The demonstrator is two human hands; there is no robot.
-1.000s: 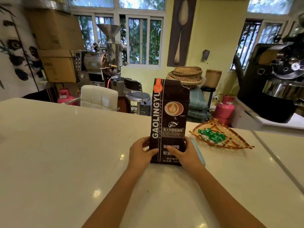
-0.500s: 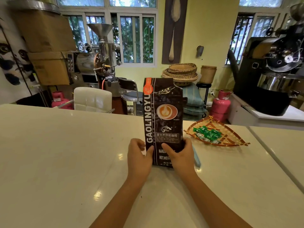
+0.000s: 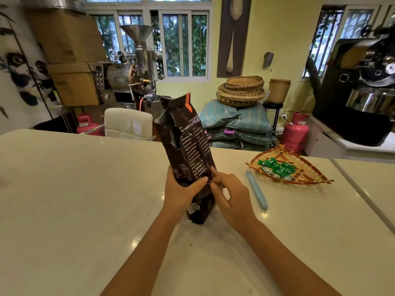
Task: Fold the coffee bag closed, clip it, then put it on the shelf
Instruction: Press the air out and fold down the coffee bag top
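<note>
We grip the coffee bag [image 3: 188,150] with the left hand [image 3: 181,193]; the right hand [image 3: 230,197] pinches it. Folding is pending: next, flatten the open top.

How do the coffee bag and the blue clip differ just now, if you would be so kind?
The coffee bag is dark brown and broad; the blue clip is pale and slim. The bag stands tilted, held by the left hand and right hand; the clip lies flat, untouched. Both are on the white counter.

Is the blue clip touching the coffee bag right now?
Apart. The head view shows bare counter between the blue clip and the coffee bag, with the right hand between them.
</note>
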